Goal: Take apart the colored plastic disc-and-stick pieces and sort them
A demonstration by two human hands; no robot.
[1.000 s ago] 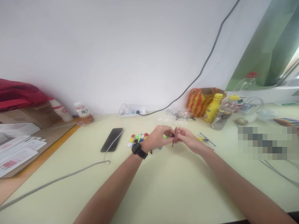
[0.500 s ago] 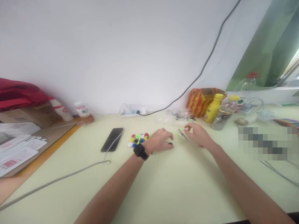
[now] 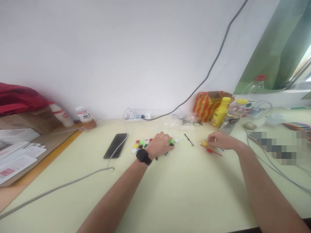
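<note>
My left hand (image 3: 160,143), a black watch on its wrist, rests with curled fingers over a cluster of small coloured round pieces (image 3: 142,145) on the pale table (image 3: 170,194); its fingertips touch a small black piece and a green one. My right hand (image 3: 220,139) is out to the right, its fingers pinched at a small yellow piece (image 3: 205,143) beside a thin red stick (image 3: 211,150). A thin black stick (image 3: 189,139) and a pale green stick lie on the table between the two hands.
A black phone (image 3: 116,145) with a grey cable lies left of the pieces. A power strip (image 3: 137,117), glasses (image 3: 191,122), a striped bag (image 3: 206,105) and bottles (image 3: 221,111) line the wall. Papers and boxes (image 3: 19,152) sit far left; cables run at the right.
The hands held the black stick together, then laid it on the table. The right hand moved right to the yellow piece and red stick. The left hand settled on the coloured pieces.
</note>
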